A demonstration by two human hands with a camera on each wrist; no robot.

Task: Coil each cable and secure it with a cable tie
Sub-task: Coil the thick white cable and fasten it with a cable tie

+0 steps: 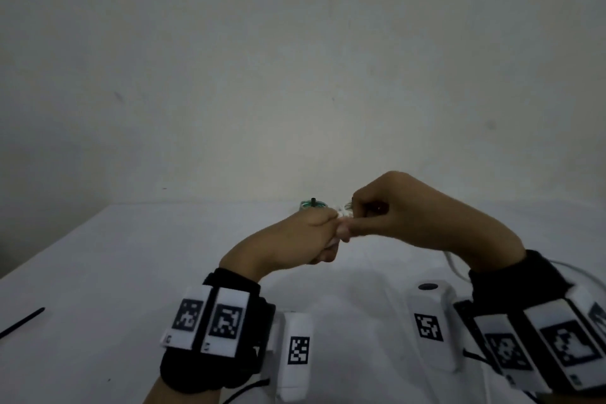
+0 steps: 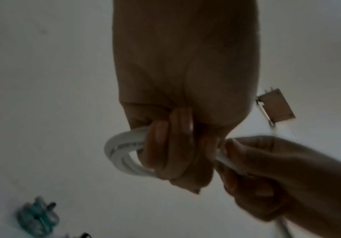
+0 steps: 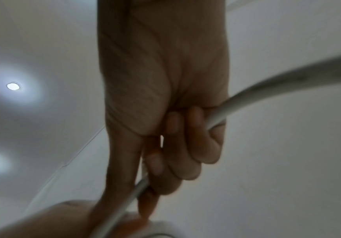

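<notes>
On the white table point(image 1: 98, 272), far to the left of the two hands, lies one thin black strip point(image 1: 23, 321), which may be a cable tie, though it is too small to be sure. The left hand point(image 1: 305, 233) is raised over the middle of the table, and its fingers point(image 2: 165, 145) are curled around one bundle of white cable point(image 2: 122, 151); in the left wrist view I count about three or four loops side by side, coming out of the fist as a round bend. Just behind the left hand, on the table, stands one small greenish transparent object point(image 1: 313, 205) with a dark pin on top; it is blurred and I cannot tell what it is. The right hand point(image 1: 403, 213) touches the left hand on its right side, the two fists pressed together thumb to thumb. Its fingers point(image 3: 186, 145) are also curled, and one strand of the same white cable passes through this fist, goes in at the little finger side and comes out between thumb and forefinger toward the left hand. From the right hand the free part of the cable hangs down to the table and runs off under the right wrist. Each wrist carries one black band with white marker blocks. In the left wrist view one small brown rectangular box is seen beyond the left hand. In the right wrist view two round ceiling lamps point(image 3: 13, 86) shine.
</notes>
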